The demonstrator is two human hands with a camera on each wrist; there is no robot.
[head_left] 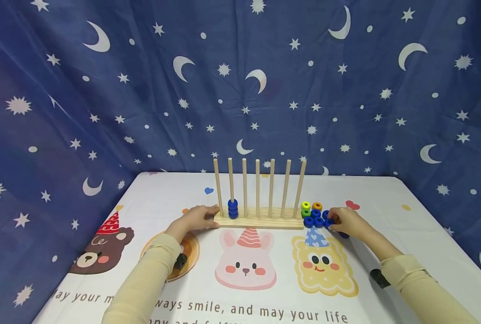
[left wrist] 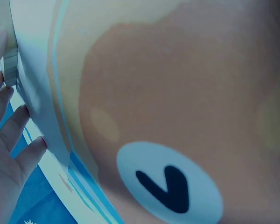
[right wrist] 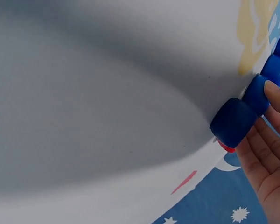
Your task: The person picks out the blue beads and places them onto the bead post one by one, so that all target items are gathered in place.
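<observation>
A wooden counting rack (head_left: 260,222) with several upright pegs stands on the table. Three blue beads (head_left: 233,209) are stacked on its second peg from the left. My left hand (head_left: 194,218) holds the rack's left end between thumb and fingers; the left wrist view catches the corner of that wooden base (left wrist: 10,67). Beside the rack's right end, loose beads lie in a cluster: several blue beads (head_left: 319,221), yellow (head_left: 306,205), green (head_left: 306,213) and orange (head_left: 317,205) ones. There my right hand (head_left: 347,222) pinches a blue bead (right wrist: 255,95), its thumb on the near side.
Another blue bead (right wrist: 233,122) lies beside the pinched one. A white cloth (head_left: 260,252) printed with cartoon animals and lettering covers the table. Behind it hangs a dark blue curtain (head_left: 208,121) with moons and stars.
</observation>
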